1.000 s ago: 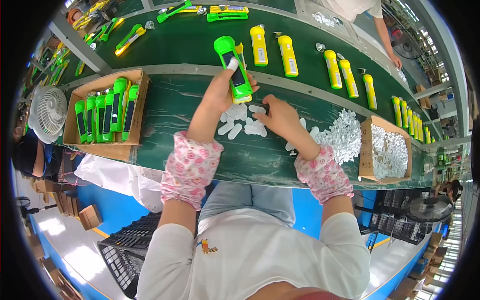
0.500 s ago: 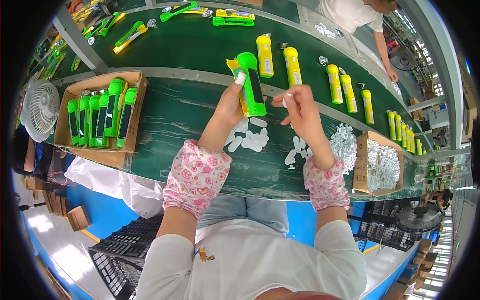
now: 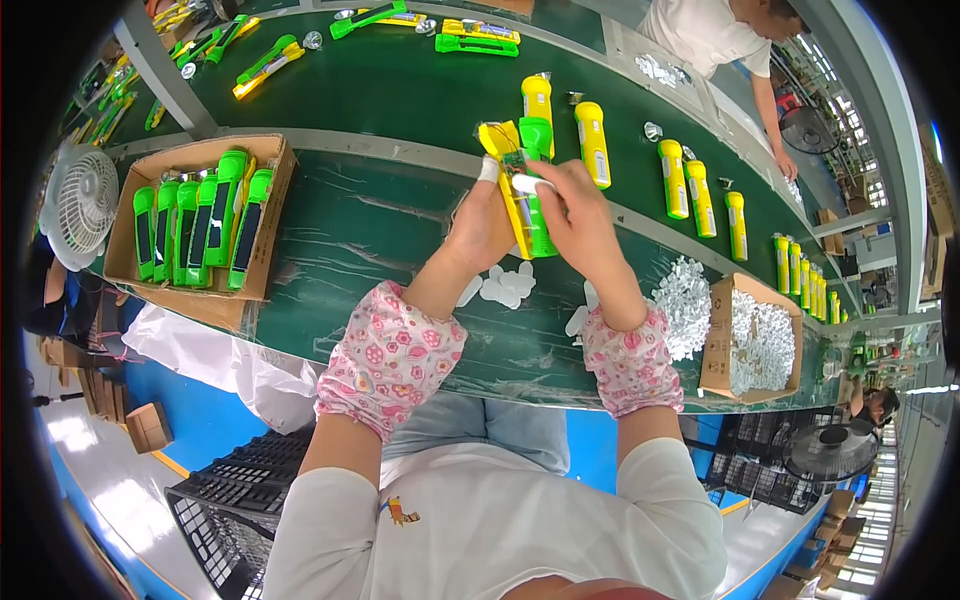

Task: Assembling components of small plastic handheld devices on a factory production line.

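My left hand (image 3: 480,230), with a white wrap on one fingertip, is closed around a flashlight with its casing apart. Its yellow half (image 3: 495,138) faces up on the left, small inner parts showing at the top, and the green half (image 3: 541,238) sits alongside on the right. A white oval pad (image 3: 532,184) is pinched in my right hand (image 3: 585,228), lying across the opened casing. Whether the pad touches the inside cannot be made out. Below my hands, more white oval pads (image 3: 507,287) are scattered on the green bench (image 3: 350,230).
At left stands a cardboard box (image 3: 275,215) of green flashlights (image 3: 213,225), beside a white fan (image 3: 82,210). On the right are a pile of small white pieces (image 3: 683,305) and a box (image 3: 715,340) of them. Yellow flashlights (image 3: 592,145) line the far belt; a co-worker (image 3: 700,35) sits beyond.
My right hand has moved left onto the flashlight, bringing a white pad over it. The flashlight has turned, so its opened inside shows instead of the green half's dark panel.
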Demonstrator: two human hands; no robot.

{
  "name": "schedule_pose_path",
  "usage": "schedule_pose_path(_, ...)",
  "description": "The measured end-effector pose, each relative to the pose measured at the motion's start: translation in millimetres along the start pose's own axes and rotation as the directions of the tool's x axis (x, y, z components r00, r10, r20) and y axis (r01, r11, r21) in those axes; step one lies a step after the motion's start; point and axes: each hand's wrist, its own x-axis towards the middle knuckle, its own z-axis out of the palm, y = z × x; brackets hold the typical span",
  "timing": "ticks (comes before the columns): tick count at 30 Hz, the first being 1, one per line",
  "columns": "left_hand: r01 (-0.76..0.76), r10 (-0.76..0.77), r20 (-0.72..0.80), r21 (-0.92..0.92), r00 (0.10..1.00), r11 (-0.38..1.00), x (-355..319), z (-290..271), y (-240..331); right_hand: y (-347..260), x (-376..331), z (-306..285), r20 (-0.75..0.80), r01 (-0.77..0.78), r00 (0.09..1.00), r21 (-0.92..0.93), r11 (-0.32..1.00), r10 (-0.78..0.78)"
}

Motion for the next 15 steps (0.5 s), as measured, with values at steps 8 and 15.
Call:
schedule_pose_path(8, 0.137, -0.179, 0.197, 0.211, 0.964, 0.968, -3, -10, -10, -4, 1, -49, 0.228, -0.29, 0.953, 0.481, 0.827, 0.201)
schedule_pose_path(15, 0.177, -0.239, 0.206, 0.279, 0.949, 0.944, -2, -8, -12, 5, 3, -63, 0.398, -0.23, 0.913, 0.315, 0.921, 0.092)
